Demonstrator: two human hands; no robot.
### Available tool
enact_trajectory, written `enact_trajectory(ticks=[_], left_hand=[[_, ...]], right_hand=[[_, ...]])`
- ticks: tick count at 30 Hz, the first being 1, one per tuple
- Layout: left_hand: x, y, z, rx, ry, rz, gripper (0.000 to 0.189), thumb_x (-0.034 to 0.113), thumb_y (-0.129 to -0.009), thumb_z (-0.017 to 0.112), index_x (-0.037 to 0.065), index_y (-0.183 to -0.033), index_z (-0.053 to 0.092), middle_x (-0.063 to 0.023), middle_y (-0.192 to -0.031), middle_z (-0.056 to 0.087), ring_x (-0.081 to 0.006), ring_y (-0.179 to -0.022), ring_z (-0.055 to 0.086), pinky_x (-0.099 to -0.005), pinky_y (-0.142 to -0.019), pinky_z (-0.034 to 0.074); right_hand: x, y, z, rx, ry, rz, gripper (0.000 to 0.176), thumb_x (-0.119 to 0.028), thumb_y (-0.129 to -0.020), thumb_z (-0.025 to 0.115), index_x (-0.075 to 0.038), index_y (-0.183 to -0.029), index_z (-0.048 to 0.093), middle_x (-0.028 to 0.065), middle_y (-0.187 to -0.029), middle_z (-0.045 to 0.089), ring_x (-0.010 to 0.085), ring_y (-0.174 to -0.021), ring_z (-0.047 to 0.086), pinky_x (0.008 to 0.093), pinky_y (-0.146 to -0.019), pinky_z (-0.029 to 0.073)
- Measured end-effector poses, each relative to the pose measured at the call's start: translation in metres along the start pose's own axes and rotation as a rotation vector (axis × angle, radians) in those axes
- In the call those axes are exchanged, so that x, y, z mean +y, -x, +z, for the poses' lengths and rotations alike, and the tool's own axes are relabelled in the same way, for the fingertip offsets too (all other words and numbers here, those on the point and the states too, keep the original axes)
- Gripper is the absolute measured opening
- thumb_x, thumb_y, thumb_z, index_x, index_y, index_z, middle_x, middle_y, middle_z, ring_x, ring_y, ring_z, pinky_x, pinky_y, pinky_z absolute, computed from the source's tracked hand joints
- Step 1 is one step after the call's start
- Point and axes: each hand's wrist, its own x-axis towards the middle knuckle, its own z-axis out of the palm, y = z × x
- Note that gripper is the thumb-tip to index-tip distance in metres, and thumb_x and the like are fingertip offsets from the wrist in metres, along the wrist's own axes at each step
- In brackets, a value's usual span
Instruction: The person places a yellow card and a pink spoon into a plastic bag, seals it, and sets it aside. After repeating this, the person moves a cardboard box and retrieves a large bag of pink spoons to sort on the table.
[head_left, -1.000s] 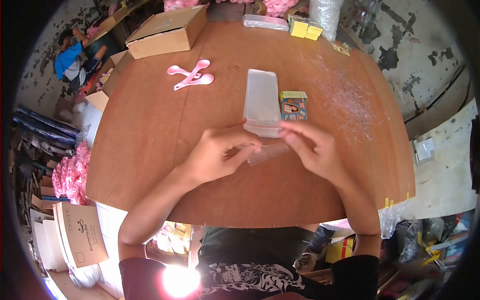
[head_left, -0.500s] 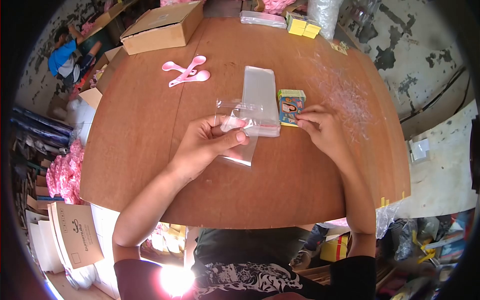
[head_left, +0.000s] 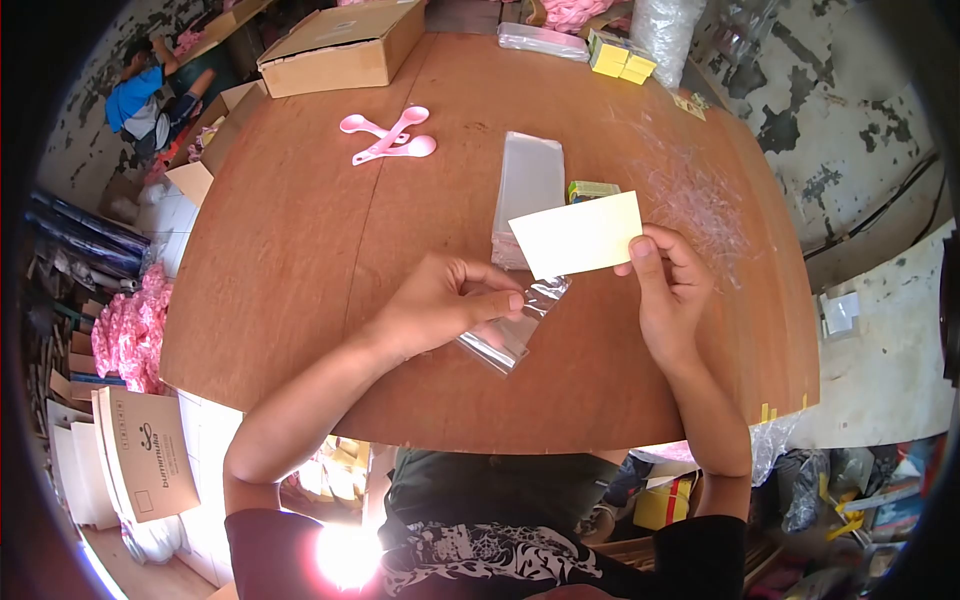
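Note:
My left hand (head_left: 455, 305) pinches a small clear plastic bag (head_left: 505, 345), which hangs slanted over the front part of the table. Between the thumb and fingers of my right hand (head_left: 670, 280) is a card (head_left: 580, 238), its plain pale-yellow side facing me. The card hides part of a stack of small printed cards (head_left: 593, 190) behind it. Left of that stack lies a pile of clear plastic bags (head_left: 530, 175), its lower right also covered by the card. Pink measuring spoons (head_left: 392, 138) lie crossed farther back on the left.
On the brown table (head_left: 280, 270), a cardboard box (head_left: 340, 50) stands at the back left. Yellow card stacks (head_left: 622, 58) and a packet of clear bags (head_left: 543, 40) sit at the back. Clear plastic scraps (head_left: 700, 200) litter the right side. Another person (head_left: 145, 100) is at far left.
My right hand has lifted a card off the stack and brought it left, blank side toward me. My left hand has moved right and lower with the bag, which now tilts.

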Motion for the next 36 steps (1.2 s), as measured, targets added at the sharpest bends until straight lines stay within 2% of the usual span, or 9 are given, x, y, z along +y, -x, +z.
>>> enact_trajectory(ticks=[5,10,16,20,23,27,30,32,36], left_hand=[[0.001,0.0,0.006,-0.012,0.022,0.096,0.023,0.017,-0.088,0.068,-0.003,-0.099,0.069,-0.0092,-0.089,0.069,-0.013,-0.071,0.067,-0.0227,-0.06,0.054],[0.001,0.001,0.002,-0.007,-0.018,0.067,0.028,0.023,-0.088,0.069,-0.002,-0.1,0.069,-0.0081,-0.087,0.07,-0.011,-0.074,0.066,-0.0233,-0.062,0.053],[0.003,-0.001,0.004,-0.032,-0.137,0.089,0.031,0.027,-0.088,0.069,-0.001,-0.1,0.07,-0.0073,-0.084,0.07,-0.0094,-0.073,0.064,-0.0242,-0.064,0.052],[0.02,-0.005,0.009,-0.064,-0.246,0.146,0.03,0.024,-0.087,0.071,-0.002,-0.101,0.069,-0.0017,-0.087,0.069,-0.0029,-0.078,0.057,-0.022,-0.067,0.045],[0.025,-0.013,0.011,-0.071,-0.295,0.188,0.028,0.024,-0.086,0.072,-0.001,-0.099,0.07,-0.0016,-0.085,0.068,-0.0034,-0.077,0.057,-0.0225,-0.066,0.046],[0.048,-0.018,0.019,-0.073,-0.381,0.096,0.027,0.024,-0.085,0.073,0.0,-0.098,0.071,-0.003,-0.083,0.069,-0.0037,-0.076,0.058,-0.0228,-0.066,0.046],[0.047,-0.026,0.022,-0.029,-0.459,0.162,0.028,0.024,-0.084,0.074,0.001,-0.1,0.071,-0.0054,-0.082,0.07,-0.0051,-0.077,0.059,-0.0238,-0.068,0.047],[0.041,-0.034,0.022,0.006,-0.512,0.362,0.028,0.026,-0.086,0.07,0.0,-0.098,0.07,-0.0098,-0.079,0.07,-0.0113,-0.069,0.062,-0.0296,-0.064,0.048],[0.048,-0.031,0.029,0.028,-0.621,0.353,0.029,0.028,-0.089,0.066,0.001,-0.099,0.071,-0.0119,-0.079,0.069,-0.0151,-0.068,0.062,-0.031,-0.065,0.049]], right_hand=[[0.0,-0.001,0.0,-0.046,0.013,0.007,0.019,-0.012,-0.093,0.062,0.004,-0.101,0.065,0.0065,-0.088,0.067,0.008,-0.072,0.06,0.0208,-0.065,0.049],[0.005,-0.002,-0.003,-0.184,0.001,0.075,0.017,-0.009,-0.092,0.063,0.005,-0.101,0.065,0.006,-0.085,0.067,0.0071,-0.073,0.06,0.0203,-0.064,0.048],[-0.005,-0.001,0.003,-0.174,-0.049,0.112,0.012,-0.005,-0.089,0.064,0.003,-0.097,0.067,0.0057,-0.084,0.068,0.0094,-0.073,0.06,0.022,-0.068,0.046],[-0.001,-0.003,-0.001,-0.236,0.05,0.001,0.01,-0.004,-0.088,0.064,0.002,-0.096,0.067,0.0053,-0.086,0.068,0.0104,-0.078,0.06,0.0238,-0.071,0.047],[0.0,-0.005,-0.003,-0.372,0.056,-0.058,0.01,-0.004,-0.088,0.065,0.002,-0.095,0.068,0.0062,-0.092,0.066,0.0112,-0.086,0.06,0.0249,-0.073,0.048],[0.0,-0.001,-0.002,-0.453,-0.142,0.135,0.016,-0.006,-0.089,0.064,0.003,-0.103,0.065,0.0076,-0.107,0.06,0.0131,-0.095,0.06,0.0265,-0.08,0.05],[-0.003,-0.003,-0.005,-0.473,-0.245,0.222,0.02,-0.005,-0.09,0.062,0.003,-0.109,0.062,0.0072,-0.113,0.058,0.0137,-0.099,0.059,0.0271,-0.085,0.05],[-0.004,-0.005,-0.007,-0.493,-0.272,0.229,0.022,-0.004,-0.091,0.061,0.003,-0.111,0.061,0.0069,-0.115,0.057,0.0138,-0.101,0.059,0.0272,-0.088,0.05],[-0.005,-0.007,-0.012,-0.516,-0.296,0.365,0.021,-0.003,-0.091,0.061,0.002,-0.111,0.061,0.0065,-0.114,0.058,0.0132,-0.103,0.058,0.0274,-0.089,0.05]])
